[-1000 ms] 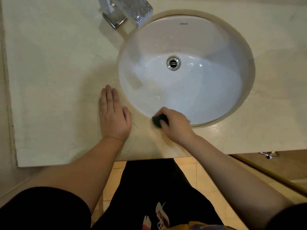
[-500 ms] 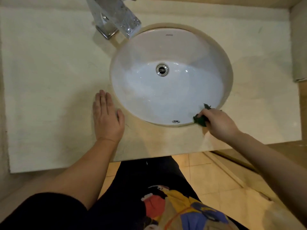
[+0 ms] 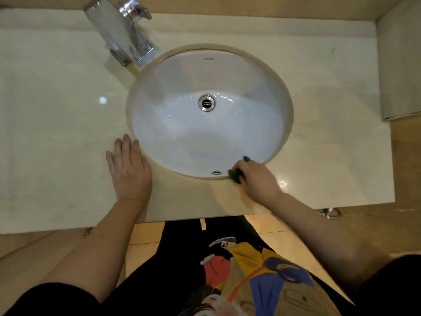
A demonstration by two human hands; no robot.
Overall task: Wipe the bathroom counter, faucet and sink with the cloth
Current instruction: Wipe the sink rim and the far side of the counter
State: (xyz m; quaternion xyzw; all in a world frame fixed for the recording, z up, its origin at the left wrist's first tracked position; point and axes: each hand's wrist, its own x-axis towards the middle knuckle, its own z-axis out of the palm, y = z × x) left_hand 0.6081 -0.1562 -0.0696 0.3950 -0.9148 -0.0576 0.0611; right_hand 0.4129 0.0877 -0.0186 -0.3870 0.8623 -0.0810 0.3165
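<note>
At the near right rim of the basin, the right hand (image 3: 257, 179) curls its fingers round a small bunched dark green cloth (image 3: 237, 175) and holds it against the rim; one tip of the fabric pokes out beyond the fingers. The wad is too crumpled to tell its long axis. The left hand (image 3: 129, 169) lies flat and holds nothing, fingers straight and close together, pointing away from the person, just beside the near left rim.

Both hands rest on a glossy cream stone surface (image 3: 57, 110) with the white oval ceramic sink (image 3: 170, 87) set under it. A round chrome drain (image 3: 206, 103) sits in the bottom of the bowl and a small overflow hole (image 3: 216, 172) in the near wall, near the cloth.

A chrome square-bodied faucet (image 3: 123, 35) stands at the far left of the sink, its long axis running diagonally, the spout end towards the far left rim. A beige wall panel (image 3: 401, 65) bounds the right side, and tan floor tiles (image 3: 145, 236) show below the front edge.
</note>
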